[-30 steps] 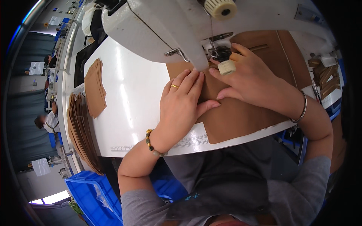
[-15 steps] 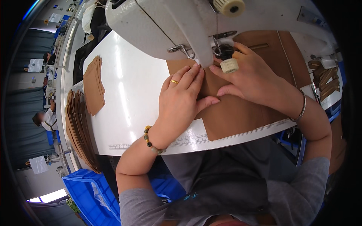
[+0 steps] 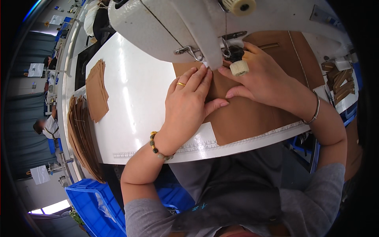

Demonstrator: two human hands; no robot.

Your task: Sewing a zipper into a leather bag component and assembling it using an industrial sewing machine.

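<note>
A large piece of brown fabric [image 3: 252, 118] lies flat under the head of a white sewing machine [image 3: 169, 27]. On its left part rests my left hand [image 3: 186, 100], fingers stretched out, fingertips close to the needle area and thumb pointing right. My right hand [image 3: 262, 77] lies on the fabric to the right of the needle area, its thumb and fingers spread and some fingertips hidden behind the machine's knob [image 3: 239, 68]. The machine head covers the needle and the spot being sewn. A slit-like opening [image 3: 269, 46] shows in the fabric's far part.
Small brown fabric pieces [image 3: 97, 91] are stacked on the left of the white table [image 3: 134, 102]. More brown pieces [image 3: 81, 138] hang over its left edge. A blue crate [image 3: 92, 201] stands below. Brown strips [image 3: 342, 85] lie at the far right. A person [image 3: 51, 126] sits in the left background.
</note>
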